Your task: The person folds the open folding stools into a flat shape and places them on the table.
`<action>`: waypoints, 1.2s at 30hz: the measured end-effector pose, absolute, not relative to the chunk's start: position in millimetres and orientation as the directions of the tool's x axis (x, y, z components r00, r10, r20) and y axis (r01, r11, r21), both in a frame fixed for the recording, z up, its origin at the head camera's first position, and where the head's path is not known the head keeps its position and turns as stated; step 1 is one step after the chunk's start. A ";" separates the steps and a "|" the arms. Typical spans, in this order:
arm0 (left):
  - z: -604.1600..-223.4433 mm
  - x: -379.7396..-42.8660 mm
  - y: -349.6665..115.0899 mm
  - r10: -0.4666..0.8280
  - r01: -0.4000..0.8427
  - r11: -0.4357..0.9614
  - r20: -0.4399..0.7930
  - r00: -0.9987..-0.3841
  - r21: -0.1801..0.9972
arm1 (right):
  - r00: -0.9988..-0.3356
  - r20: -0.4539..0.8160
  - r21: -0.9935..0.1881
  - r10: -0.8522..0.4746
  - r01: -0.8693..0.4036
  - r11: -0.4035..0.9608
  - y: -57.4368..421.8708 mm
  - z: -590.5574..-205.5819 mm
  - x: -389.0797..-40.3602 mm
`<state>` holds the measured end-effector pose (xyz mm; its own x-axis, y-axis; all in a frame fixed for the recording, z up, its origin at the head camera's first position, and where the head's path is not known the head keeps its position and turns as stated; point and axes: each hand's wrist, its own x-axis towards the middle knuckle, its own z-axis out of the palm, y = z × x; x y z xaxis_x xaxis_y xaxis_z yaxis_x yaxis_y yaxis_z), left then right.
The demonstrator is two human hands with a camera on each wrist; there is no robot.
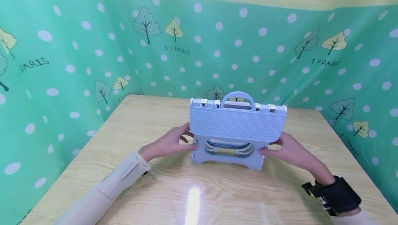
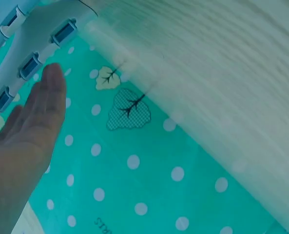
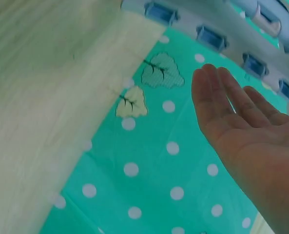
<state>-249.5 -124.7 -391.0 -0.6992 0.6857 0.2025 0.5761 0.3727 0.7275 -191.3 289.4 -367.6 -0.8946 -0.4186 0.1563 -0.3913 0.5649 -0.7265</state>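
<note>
A light blue folding step stool [image 1: 237, 123] stands upright on the table, its textured top tilted toward me and an arched carry handle along its far edge. Its front leg panel [image 1: 228, 159] has an oval cut-out. To its left is my left hand [image 1: 169, 144], thumb at the panel's side edge. On the other side, my right hand [image 1: 292, 149] has its thumb against the panel's right edge, other fingers partly hidden behind the stool. Both wrist views show straight fingers beside the hinged legs: left hand [image 2: 34, 122], right hand [image 3: 246, 117]. Whether those fingers touch the legs cannot be told.
The pale wooden table [image 1: 155, 190] carries a bright light reflection near its front. A green dotted curtain [image 1: 186, 45] with printed trees hangs behind the table and along both sides. A black strap [image 1: 339, 195] is worn on the right wrist.
</note>
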 end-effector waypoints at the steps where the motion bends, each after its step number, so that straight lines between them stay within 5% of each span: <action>1: -392.0 -248.9 -124.4 0.693 0.577 0.365 0.200 -0.693 0.730 | -0.890 0.159 -0.734 -0.427 -0.396 0.552 288.2 -369.4 -191.1; 36: -395.2 -248.0 -123.5 0.703 0.607 0.348 0.230 -0.673 0.715 | -0.879 0.180 -0.748 -0.442 -0.414 0.519 281.1 -370.9 -190.0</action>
